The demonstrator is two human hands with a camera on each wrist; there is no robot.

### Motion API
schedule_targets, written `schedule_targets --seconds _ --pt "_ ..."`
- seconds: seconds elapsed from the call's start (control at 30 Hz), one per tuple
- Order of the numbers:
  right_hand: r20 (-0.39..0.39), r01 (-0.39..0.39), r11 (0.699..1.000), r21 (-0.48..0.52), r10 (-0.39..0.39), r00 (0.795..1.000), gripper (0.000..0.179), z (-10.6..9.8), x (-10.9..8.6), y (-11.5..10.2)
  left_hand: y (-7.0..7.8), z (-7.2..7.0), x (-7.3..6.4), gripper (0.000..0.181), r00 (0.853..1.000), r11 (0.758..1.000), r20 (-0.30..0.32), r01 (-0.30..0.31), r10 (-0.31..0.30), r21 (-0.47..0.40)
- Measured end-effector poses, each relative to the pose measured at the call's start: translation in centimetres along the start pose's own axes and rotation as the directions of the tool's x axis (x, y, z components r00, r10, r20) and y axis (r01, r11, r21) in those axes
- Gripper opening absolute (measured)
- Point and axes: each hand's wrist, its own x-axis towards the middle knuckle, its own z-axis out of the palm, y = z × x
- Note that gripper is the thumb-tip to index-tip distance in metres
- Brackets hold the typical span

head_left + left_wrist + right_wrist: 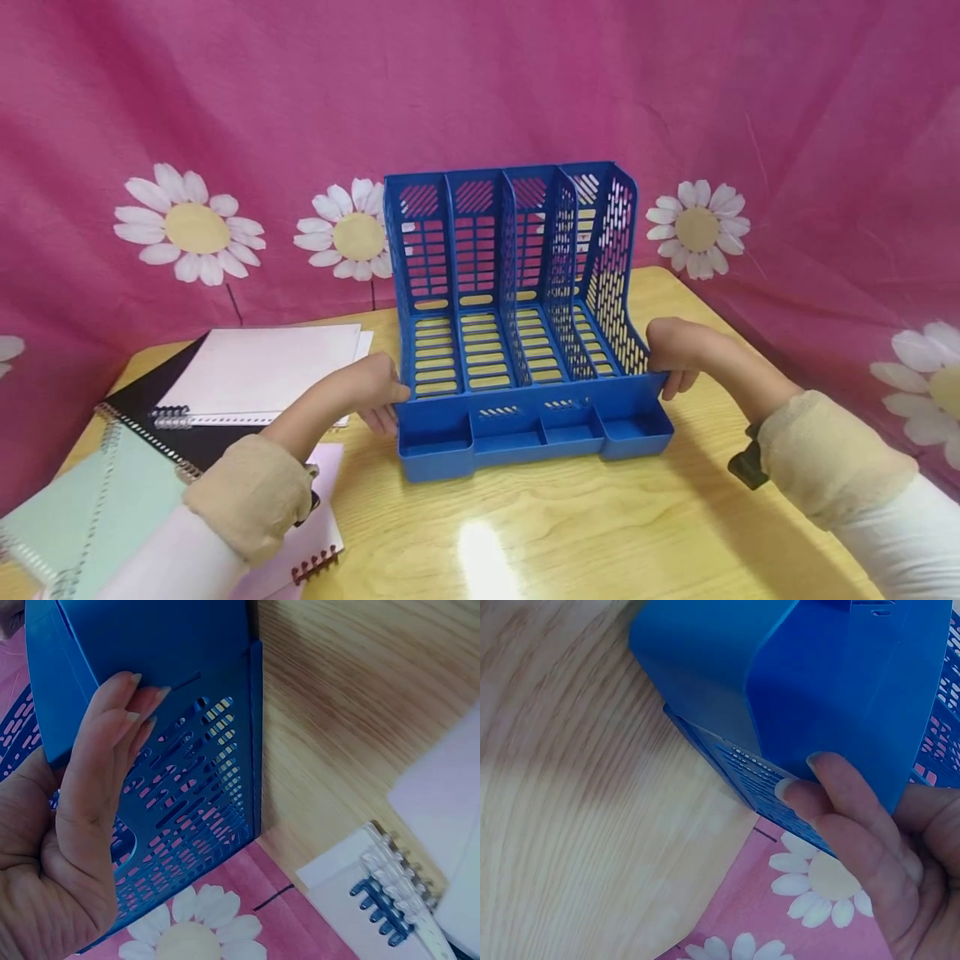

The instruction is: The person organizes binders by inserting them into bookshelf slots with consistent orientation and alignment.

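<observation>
A blue plastic file organizer [510,452] stands upright on the wooden table, with several tall slotted compartments and a row of small trays along its front. No files or papers show in its compartments. My left hand [371,387] grips its left front corner, thumb over the front panel's top edge. In the left wrist view, the fingers [101,742] lie along the perforated side wall. At the opposite front corner, my right hand [678,354] holds the panel's edge. The right wrist view shows its fingertips [825,761] against the blue plastic beside the tray.
Spiral notebooks lie on the table's left side: a pale pink one [262,367] on a black one [217,442], a mint green one [123,492] and a lilac one [326,483]. A magenta curtain [480,83] with printed daisies hangs behind the table [585,517] and along its sides.
</observation>
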Motion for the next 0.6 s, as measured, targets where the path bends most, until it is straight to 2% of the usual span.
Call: schedule_targets --seconds 0.13,0.6 --pt "-0.003 0.011 1.000 0.008 -0.011 1.000 0.015 0.29 0.14 -0.45 -0.37 -0.10 -0.59 0.018 1.000 1.000 -0.008 0.001 -0.001 -0.013" --pt "-0.047 0.029 0.999 -0.015 -0.030 0.998 0.015 0.57 -0.36 -0.61 -0.62 0.23 -0.62 0.020 1.000 1.000 -0.029 -0.008 0.008 -0.023"
